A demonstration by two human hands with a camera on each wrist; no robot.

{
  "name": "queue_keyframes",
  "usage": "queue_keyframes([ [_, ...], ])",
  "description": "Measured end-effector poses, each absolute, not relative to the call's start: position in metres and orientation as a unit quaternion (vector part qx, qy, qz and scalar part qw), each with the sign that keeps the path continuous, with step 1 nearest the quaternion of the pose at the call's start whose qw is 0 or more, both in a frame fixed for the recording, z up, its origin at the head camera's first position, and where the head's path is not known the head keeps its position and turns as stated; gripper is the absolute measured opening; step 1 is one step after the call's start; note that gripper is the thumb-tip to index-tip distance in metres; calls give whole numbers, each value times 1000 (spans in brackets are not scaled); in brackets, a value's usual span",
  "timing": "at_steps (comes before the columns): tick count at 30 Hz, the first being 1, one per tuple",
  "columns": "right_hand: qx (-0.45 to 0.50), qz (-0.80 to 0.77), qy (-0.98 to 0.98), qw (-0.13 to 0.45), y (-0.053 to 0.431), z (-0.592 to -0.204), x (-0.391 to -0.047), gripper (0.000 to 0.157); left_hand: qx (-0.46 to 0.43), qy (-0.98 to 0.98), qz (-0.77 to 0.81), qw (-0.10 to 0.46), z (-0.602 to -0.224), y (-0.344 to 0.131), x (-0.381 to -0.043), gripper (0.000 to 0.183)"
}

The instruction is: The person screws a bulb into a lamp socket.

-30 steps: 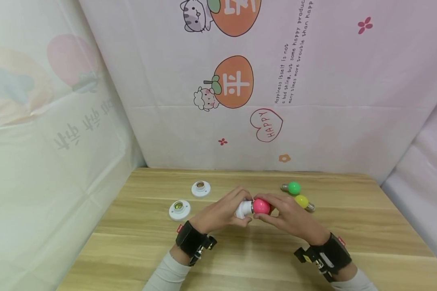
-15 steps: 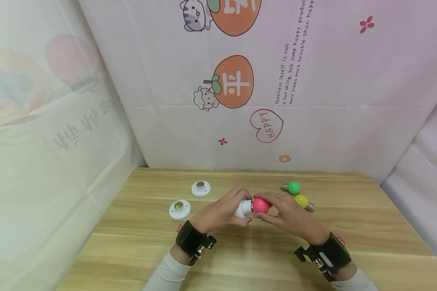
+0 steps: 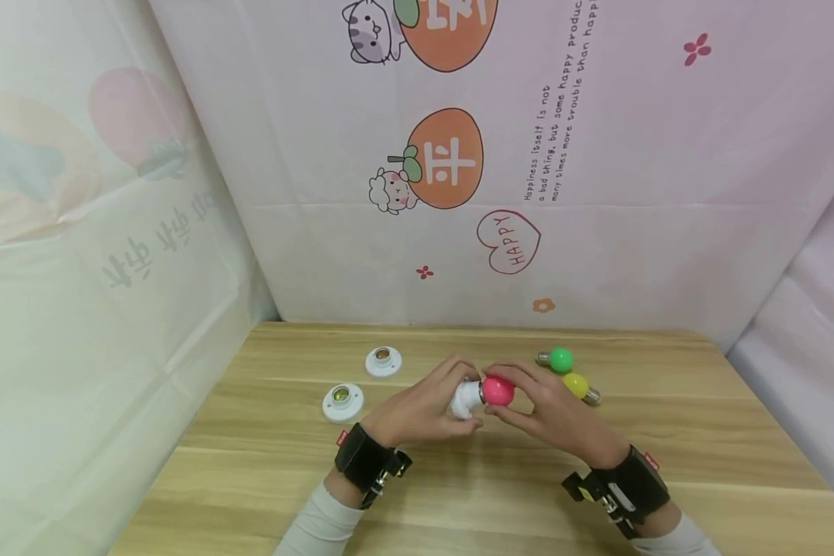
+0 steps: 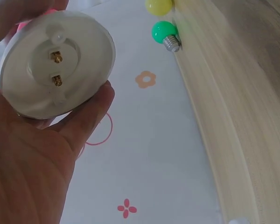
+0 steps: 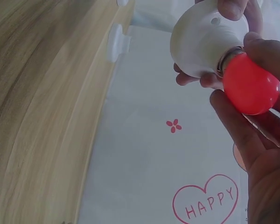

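My left hand (image 3: 424, 405) grips a round white lamp socket (image 3: 466, 398) by its base, held up off the table. In the left wrist view the underside of the lamp socket (image 4: 84, 56) faces the camera, with two brass contacts showing. A red light bulb (image 3: 498, 391) sits at the socket's mouth, and my right hand (image 3: 552, 405) pinches its globe between thumb and fingers. In the right wrist view the red bulb (image 5: 251, 85) meets the socket's metal ring, its threaded base mostly hidden inside.
Two more white lamp sockets stand on the wooden table (image 3: 264, 479) at left, one nearer (image 3: 343, 402) and one farther back (image 3: 384, 361). A green bulb (image 3: 561, 358) and a yellow bulb (image 3: 576, 384) lie at right. A printed cloth (image 3: 333, 255) hangs behind the table.
The fingers of my right hand have shifted slightly around the red bulb. Both hands stay in nearly the same place, and the socket remains in my left hand.
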State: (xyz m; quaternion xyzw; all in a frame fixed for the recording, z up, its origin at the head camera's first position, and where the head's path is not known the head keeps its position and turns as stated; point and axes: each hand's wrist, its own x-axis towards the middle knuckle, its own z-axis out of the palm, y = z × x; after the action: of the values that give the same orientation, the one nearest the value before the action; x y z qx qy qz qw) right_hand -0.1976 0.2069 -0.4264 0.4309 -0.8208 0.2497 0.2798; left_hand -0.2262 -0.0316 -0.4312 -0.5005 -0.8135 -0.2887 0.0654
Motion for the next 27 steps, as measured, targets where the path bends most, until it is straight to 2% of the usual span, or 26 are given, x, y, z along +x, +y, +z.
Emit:
queue_keyframes([
  [16,453,253,-799,305,205,-425,-196,63,-494,-813,-304,38,-432,-33,-226,69],
  [22,457,248,-797,307,205,-424,-196,60,-498,-812,-303,34,-431,-32,-226,78],
  [27,459,246,-795,311,205,-425,-196,58,-502,-811,-297,40,-432,-31,-226,76],
])
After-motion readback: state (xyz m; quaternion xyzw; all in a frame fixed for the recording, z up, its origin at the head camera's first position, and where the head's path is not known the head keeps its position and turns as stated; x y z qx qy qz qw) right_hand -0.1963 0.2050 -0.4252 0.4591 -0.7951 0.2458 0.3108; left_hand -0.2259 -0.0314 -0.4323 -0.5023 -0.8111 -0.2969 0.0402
